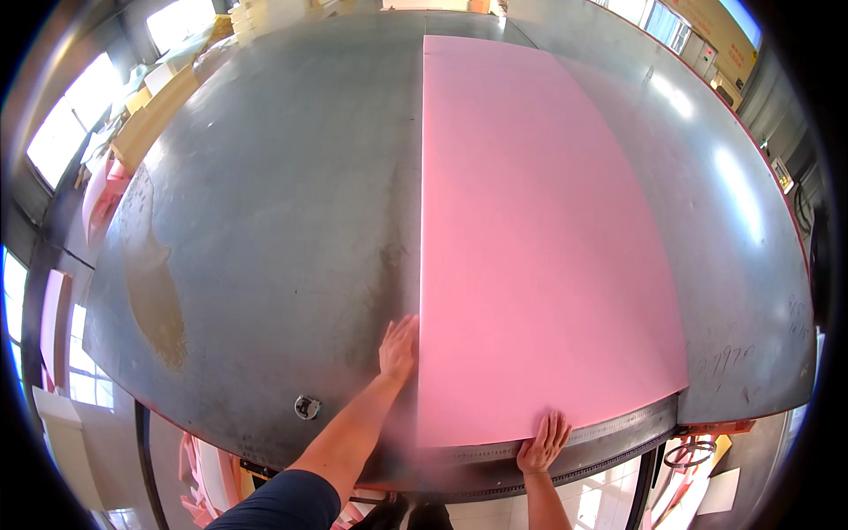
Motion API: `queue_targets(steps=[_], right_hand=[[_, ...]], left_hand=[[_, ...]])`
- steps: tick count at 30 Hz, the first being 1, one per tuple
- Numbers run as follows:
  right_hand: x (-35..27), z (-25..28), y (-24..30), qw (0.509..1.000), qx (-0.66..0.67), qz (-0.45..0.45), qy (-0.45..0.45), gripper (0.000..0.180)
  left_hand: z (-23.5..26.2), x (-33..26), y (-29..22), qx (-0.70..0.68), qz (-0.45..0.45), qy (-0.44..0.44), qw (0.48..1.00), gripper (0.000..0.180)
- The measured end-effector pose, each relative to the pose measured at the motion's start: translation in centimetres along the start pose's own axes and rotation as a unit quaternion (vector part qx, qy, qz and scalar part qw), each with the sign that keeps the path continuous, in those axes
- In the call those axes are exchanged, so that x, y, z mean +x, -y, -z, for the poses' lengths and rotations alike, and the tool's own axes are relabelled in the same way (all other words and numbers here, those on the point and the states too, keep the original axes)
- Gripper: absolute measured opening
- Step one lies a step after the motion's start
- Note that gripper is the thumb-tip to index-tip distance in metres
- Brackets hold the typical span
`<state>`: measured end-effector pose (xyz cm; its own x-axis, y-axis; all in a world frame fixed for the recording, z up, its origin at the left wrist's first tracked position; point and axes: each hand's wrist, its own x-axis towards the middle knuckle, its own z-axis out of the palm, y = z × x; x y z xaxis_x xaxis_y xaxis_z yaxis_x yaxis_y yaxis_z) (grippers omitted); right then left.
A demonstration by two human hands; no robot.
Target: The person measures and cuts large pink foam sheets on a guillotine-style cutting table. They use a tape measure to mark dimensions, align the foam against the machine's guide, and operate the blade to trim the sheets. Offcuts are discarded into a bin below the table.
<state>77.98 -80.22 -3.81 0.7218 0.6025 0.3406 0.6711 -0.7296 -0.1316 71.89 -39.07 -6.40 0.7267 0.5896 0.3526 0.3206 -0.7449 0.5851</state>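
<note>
A large pink foam sheet (539,230) lies flat on a wide grey metal table (283,177). My left hand (399,349) rests on the tabletop with fingers stretched out, its fingertips against the sheet's long left edge. At the near edge of the sheet, my right hand (544,443) lies with its fingers extended over the border. Neither hand grips anything. A ruler strip (473,453) with fine marks runs along the table's front, just below the sheet.
Left of my left forearm sits a small round silver object (307,407), perhaps a tape measure. A brownish stain (157,305) marks the table's left side. Pink foam pieces (104,196) stand beyond the left edge. Under the front right corner is a handwheel (690,454).
</note>
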Motion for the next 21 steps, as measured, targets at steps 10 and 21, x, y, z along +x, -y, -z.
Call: queue_targets(steps=[10, 21], right_hand=[[3.2, -1.3, 3.7, 1.0, -0.004, -0.008, -0.018, 0.059], [5.2, -1.1, 4.9, 0.999, 0.023, -0.02, 0.026, 0.059]], left_hand=[[1.1, 3.5, 3.7, 0.011, 0.014, 0.043, 0.999, 0.047], [1.3, 4.8, 5.8, 0.031, 0.01, 0.024, 0.999, 0.047]])
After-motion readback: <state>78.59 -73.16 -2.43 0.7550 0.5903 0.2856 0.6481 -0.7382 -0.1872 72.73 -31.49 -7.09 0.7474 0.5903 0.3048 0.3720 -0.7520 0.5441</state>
